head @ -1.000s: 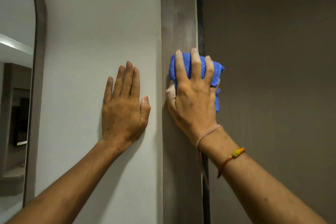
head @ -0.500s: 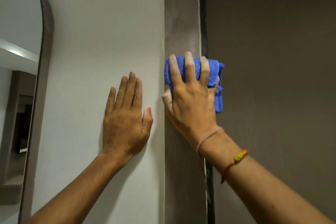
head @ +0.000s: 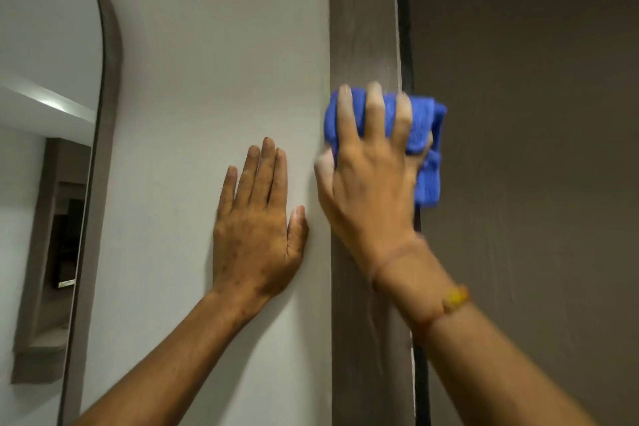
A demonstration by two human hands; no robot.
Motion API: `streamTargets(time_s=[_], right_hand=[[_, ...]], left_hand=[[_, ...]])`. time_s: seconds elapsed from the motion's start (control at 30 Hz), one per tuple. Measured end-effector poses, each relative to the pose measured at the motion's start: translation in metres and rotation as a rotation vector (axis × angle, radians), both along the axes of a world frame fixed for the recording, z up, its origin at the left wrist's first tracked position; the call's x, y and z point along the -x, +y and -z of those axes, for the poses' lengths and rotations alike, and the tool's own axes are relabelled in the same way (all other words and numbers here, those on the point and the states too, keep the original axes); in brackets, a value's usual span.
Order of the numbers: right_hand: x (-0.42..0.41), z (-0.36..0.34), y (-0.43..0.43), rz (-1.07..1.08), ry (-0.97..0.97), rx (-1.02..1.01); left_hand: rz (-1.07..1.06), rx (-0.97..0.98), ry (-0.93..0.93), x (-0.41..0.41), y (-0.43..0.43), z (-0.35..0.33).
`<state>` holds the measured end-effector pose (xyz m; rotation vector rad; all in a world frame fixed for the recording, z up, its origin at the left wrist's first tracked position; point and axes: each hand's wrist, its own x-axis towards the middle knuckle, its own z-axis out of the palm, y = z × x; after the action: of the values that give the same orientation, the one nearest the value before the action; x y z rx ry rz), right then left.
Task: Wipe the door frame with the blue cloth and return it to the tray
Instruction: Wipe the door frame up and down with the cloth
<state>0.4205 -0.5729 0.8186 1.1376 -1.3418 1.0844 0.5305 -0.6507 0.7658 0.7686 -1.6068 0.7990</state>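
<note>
A folded blue cloth (head: 427, 135) is pressed against the dark brown wooden door frame (head: 363, 28), which runs vertically through the middle of the view. My right hand (head: 370, 183) lies flat over the cloth and grips it, fingers pointing up; the cloth sticks out past the frame's right edge. My left hand (head: 257, 228) rests flat on the white wall (head: 214, 45) just left of the frame, fingers together and holding nothing. No tray is in view.
The brown door (head: 536, 149) fills the right side, with a dark gap (head: 404, 28) between it and the frame. An arched mirror with a grey rim (head: 107, 114) hangs on the wall at the far left.
My right hand with the cloth has shifted slightly up the frame and is blurred with motion. My left hand stays planted on the wall, and the view has drifted a little.
</note>
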Motion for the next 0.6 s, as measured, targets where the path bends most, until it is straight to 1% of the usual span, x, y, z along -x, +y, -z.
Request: streamTargets(time_s=[0.07,0.1,0.23,0.27,0.33,0.43,0.47,0.53,0.6], right_hand=[[0.005,0.021,0.003,-0.025,-0.031,-0.044],[0.009,0.014,0.004,-0.030,-0.027,-0.055],[0.015,-0.068,0.006,-0.002,0.008,-0.025],[0.016,-0.079,0.007,-0.008,0.010,-0.020],[0.020,-0.067,0.007,-0.049,-0.013,0.001],[0.023,-0.004,0.006,-0.109,-0.102,0.030],[0.024,0.007,0.007,-0.114,-0.110,0.023],[0.027,-0.008,0.009,-0.102,-0.075,0.004],[0.030,-0.052,0.014,-0.057,-0.034,-0.019]], left_hand=[[-0.003,-0.004,0.003,0.000,0.000,0.001],[-0.007,-0.003,0.004,0.001,-0.001,0.001],[-0.003,-0.001,0.007,0.001,-0.003,0.001],[-0.005,0.002,0.008,0.001,-0.004,0.001],[-0.005,0.005,0.004,0.001,-0.004,0.001],[-0.001,0.005,0.007,0.001,-0.004,0.001],[-0.005,-0.002,0.009,0.002,-0.003,0.002],[-0.010,-0.006,0.011,0.002,-0.002,0.001],[-0.009,-0.018,0.004,0.002,0.001,0.001]])
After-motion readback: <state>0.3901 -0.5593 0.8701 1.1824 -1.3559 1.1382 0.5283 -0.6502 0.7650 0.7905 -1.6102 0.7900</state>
